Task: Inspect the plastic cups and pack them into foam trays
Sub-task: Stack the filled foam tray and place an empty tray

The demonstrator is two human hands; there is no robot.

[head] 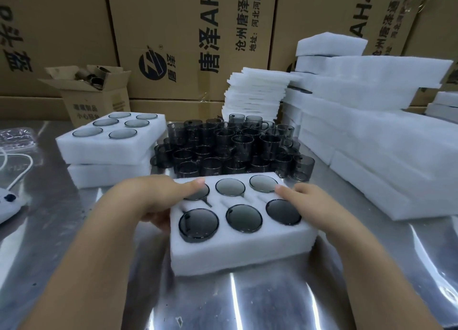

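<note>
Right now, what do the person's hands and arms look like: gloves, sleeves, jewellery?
The left hand and right hand are bare: no gloves, rings or markings visible. The left forearm and right forearm are uncovered to the frame's edge; no sleeve, watch or bracelet shows.

filled tray (pixel 238 253) front centre | loose cups (pixel 230 146) behind | stacked trays (pixel 106 153) left | foam stack (pixel 371 144) right
</note>
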